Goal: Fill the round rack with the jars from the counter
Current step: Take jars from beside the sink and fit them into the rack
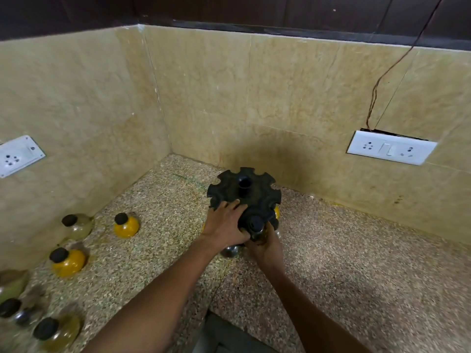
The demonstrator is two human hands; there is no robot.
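Observation:
The black round rack (244,192) stands on the speckled counter near the back wall, its top disc cut with notches around the rim. My left hand (225,224) lies flat on the near left of the disc, fingers spread over it. My right hand (266,244) is closed around a black-capped jar (256,226) held at the near notch of the rack. A yellow jar (276,212) shows in the rack just right of it. Loose jars stand at the left: two yellow ones (126,225) (66,261) and a clear one (77,225).
More black-capped jars (54,332) crowd the lower left corner of the counter. White socket plates sit on the left wall (17,155) and on the back wall at right (391,147), with a wire hanging above the latter. A dark edge (221,335) marks the counter's front.

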